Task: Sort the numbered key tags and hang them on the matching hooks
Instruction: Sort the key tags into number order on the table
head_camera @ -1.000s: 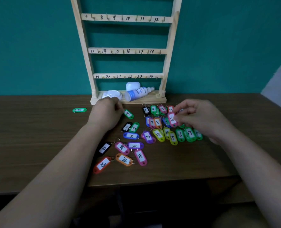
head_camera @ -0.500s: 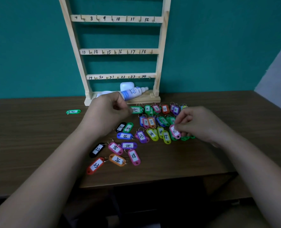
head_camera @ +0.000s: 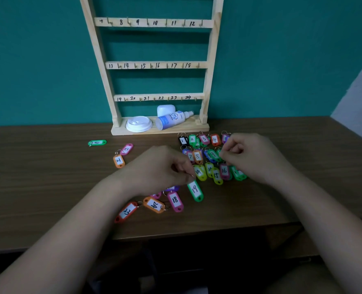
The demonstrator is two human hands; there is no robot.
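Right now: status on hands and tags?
Left hand pinches green tag 19 by its ring. Right hand curled among sorted tags, grip unclear. Rack hooks in view bare; bottle lies on its base.

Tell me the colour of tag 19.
Tag 19 is green with a white label; the head view shows it best.

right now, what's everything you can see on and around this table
hook rack: one, pale wood, table's back edge, visible hooks bare
key tags: over twenty, mixed colours, loose on the table
lid: one, white, on the rack's base
spray bottle: one, white and blue, lying on the base
case: one, white, behind the bottle
table: one, dark brown
wall: teal, behind the rack
left hand: pinches the ring of green tag 19
right hand: fingers curled over the right-hand tags, hold unclear
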